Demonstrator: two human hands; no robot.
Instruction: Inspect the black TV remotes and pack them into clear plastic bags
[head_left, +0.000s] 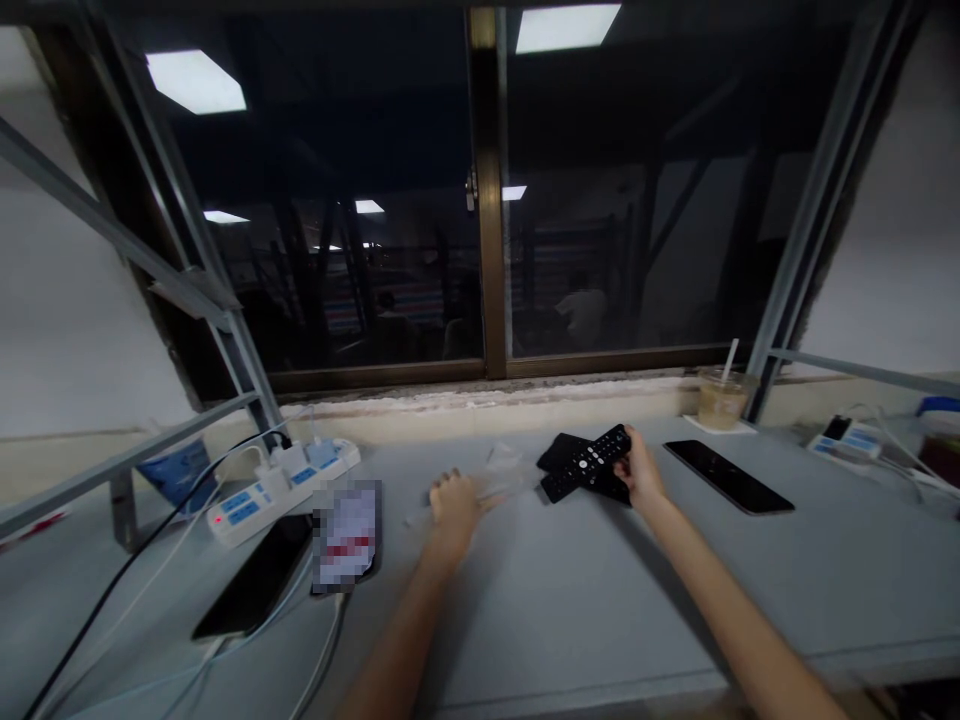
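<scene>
My right hand (641, 470) grips the near end of a black remote control (589, 463) with light buttons, held at a slant over the table. Under it lies another flat black object (559, 452), crossing the other way and partly covered; its kind is unclear. My left hand (452, 505) is closed low over the table, fingers curled, thumb toward the right. Beside its thumb is a blurred piece of clear plastic (506, 460); whether the fingers hold part of it is hard to see.
On the left are a white power strip (244, 512) with plugs and cables, a dark phone (259, 580) and a lit phone (347, 540). To the right lie another dark phone (727, 475) and a drink cup with a straw (721, 400). A window frame (491, 200) rises behind.
</scene>
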